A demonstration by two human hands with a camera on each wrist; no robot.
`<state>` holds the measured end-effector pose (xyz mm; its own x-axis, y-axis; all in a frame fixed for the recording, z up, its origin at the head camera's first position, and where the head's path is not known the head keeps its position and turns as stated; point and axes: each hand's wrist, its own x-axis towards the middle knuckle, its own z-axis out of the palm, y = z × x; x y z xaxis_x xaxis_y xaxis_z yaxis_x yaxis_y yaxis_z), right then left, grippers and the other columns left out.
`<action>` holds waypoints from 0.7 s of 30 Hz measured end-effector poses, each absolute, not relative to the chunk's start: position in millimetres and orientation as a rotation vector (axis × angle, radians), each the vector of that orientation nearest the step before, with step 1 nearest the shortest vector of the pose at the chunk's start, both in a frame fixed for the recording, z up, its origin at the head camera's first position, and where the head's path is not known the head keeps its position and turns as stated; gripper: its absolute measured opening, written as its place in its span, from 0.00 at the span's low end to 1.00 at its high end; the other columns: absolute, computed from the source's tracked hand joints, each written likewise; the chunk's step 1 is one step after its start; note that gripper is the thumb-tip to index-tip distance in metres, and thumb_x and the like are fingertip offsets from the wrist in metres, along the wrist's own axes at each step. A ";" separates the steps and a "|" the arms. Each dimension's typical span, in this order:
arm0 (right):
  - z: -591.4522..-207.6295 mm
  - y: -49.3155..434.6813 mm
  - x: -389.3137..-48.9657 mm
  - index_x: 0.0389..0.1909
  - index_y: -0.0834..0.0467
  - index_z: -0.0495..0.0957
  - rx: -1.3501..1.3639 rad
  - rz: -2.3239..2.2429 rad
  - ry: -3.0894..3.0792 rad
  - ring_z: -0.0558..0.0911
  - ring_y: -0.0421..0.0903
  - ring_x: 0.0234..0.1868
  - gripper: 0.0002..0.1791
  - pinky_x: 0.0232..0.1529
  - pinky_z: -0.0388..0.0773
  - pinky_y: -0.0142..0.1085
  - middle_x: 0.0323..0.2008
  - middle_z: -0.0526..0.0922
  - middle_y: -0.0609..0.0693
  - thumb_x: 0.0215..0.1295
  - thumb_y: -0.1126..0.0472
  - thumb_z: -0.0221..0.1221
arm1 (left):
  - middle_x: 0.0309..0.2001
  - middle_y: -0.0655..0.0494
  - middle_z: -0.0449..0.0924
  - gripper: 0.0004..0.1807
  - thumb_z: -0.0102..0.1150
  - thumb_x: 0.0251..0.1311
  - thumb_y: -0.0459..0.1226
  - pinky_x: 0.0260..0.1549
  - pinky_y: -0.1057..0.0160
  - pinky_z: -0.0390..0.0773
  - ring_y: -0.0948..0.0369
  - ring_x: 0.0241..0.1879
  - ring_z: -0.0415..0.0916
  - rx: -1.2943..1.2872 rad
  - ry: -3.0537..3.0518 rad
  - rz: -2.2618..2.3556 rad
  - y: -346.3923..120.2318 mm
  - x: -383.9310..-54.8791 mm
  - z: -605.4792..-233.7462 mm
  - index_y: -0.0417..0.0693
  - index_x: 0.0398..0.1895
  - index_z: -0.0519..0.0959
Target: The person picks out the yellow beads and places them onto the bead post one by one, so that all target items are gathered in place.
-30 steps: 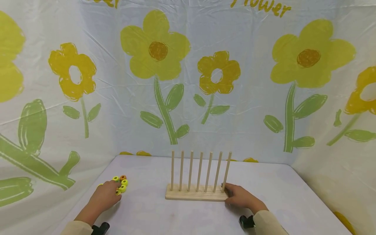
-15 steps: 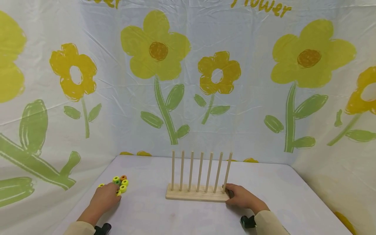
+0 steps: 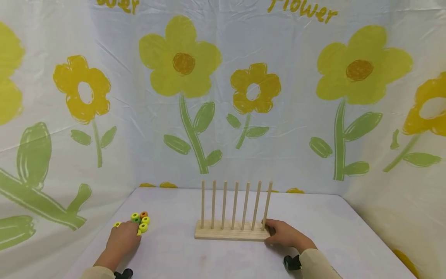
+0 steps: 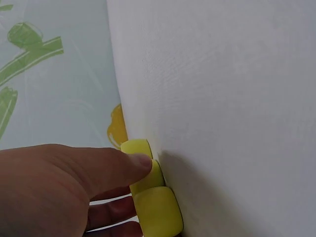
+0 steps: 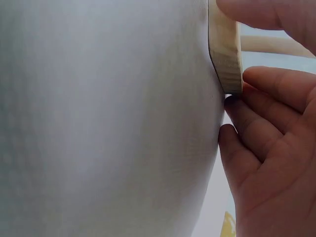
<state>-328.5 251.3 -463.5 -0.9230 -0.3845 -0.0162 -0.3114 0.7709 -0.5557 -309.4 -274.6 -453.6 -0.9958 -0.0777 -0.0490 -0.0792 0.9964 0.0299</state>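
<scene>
A wooden rack (image 3: 228, 234) with several upright pegs stands mid-table. My right hand (image 3: 271, 232) grips the right end of its base. In the right wrist view the thumb (image 5: 266, 15) lies on top of the base (image 5: 225, 49) and the fingers (image 5: 276, 86) curl against its end. At the left lies a cluster of beads (image 3: 141, 220), mostly yellow, with one orange and one green. My left hand (image 3: 132, 233) rests on their near side. In the left wrist view its thumb (image 4: 133, 165) presses a yellow bead (image 4: 154, 180), with fingers curled beneath it.
The table (image 3: 313, 232) has a white cover and is walled on three sides by a flower-print sheet (image 3: 296, 135). One small yellow bead (image 3: 117, 224) lies apart, left of my left hand. The table's left edge runs close behind the beads.
The view has tilted slightly. Both hands stay where they were, one at the beads and one at the rack's end.
</scene>
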 end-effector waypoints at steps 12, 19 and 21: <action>-463.6 259.6 -329.7 0.61 0.61 0.74 -0.541 -0.868 2.784 0.68 0.65 0.66 0.37 0.65 0.60 0.64 0.62 0.75 0.61 0.51 0.50 0.72 | 0.30 0.52 0.77 0.12 0.66 0.54 0.38 0.41 0.45 0.75 0.53 0.32 0.75 -0.110 3.111 0.170 -271.9 -305.2 -443.2 0.38 0.35 0.79; -461.8 262.5 -330.9 0.61 0.59 0.74 -0.573 -0.870 2.777 0.69 0.63 0.65 0.36 0.65 0.60 0.64 0.61 0.76 0.59 0.51 0.50 0.71 | 0.37 0.48 0.79 0.15 0.65 0.51 0.34 0.39 0.50 0.79 0.55 0.37 0.76 0.034 3.152 0.518 -262.0 -302.7 -426.3 0.34 0.42 0.80; -462.0 262.1 -331.0 0.62 0.59 0.74 -0.563 -0.875 2.774 0.69 0.63 0.66 0.37 0.65 0.60 0.64 0.61 0.76 0.60 0.51 0.50 0.71 | 0.39 0.47 0.79 0.15 0.65 0.51 0.32 0.41 0.51 0.78 0.55 0.39 0.76 0.058 3.139 0.609 -257.3 -301.6 -423.7 0.33 0.43 0.80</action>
